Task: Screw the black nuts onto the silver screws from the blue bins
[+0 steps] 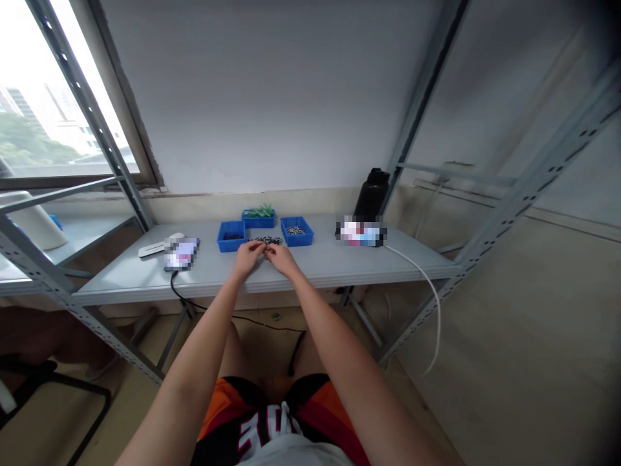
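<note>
My left hand and my right hand meet over the front of the grey shelf table, fingertips pinched together. Whatever lies between them is too small to make out. Just behind the fingers is a pile of small black and silver parts. A blue bin with dark contents stands to the left of the pile. To its right sits another blue bin holding small silvery pieces. Behind them, a third blue bin contains green strips or pieces.
A phone on a black cable lies at the left, beside a white flat object. At the right, a black bottle stands behind a lit device with a white cable. Metal posts frame both ends.
</note>
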`<state>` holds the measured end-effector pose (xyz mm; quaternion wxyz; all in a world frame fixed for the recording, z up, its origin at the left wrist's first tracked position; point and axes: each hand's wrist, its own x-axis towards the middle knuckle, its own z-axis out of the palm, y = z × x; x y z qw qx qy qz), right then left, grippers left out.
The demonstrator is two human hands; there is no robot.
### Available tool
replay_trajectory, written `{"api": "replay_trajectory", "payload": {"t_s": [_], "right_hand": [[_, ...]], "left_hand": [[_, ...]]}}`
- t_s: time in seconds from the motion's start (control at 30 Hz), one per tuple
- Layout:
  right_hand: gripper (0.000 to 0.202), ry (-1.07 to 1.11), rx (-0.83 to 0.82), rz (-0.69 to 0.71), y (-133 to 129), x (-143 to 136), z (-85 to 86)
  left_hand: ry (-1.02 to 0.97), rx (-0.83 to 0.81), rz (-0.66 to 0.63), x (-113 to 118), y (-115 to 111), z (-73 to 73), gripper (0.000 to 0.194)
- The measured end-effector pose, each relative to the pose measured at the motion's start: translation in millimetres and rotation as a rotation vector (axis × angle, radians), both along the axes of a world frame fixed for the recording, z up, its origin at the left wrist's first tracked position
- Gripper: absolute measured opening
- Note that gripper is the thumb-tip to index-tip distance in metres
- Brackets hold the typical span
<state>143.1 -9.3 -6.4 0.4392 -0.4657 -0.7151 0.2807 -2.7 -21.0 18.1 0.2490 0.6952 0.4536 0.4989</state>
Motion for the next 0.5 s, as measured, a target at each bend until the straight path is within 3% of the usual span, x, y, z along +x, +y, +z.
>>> {"api": "replay_trajectory", "payload": {"t_s": [0.13,0.5], "right_hand": [[0.015,0.120,-0.016,-0.062,5.5,-0.2,-3.5],[0.019,0.211,-0.007,-0.090,6.6,0.2,-3.8]], "left_hand": [[0.003,0.014,0.078,-1.4,3.4,-3.8,0.024],[0.079,-0.009,0.004,-2.8,3.7,-6.5,0.028]]}}
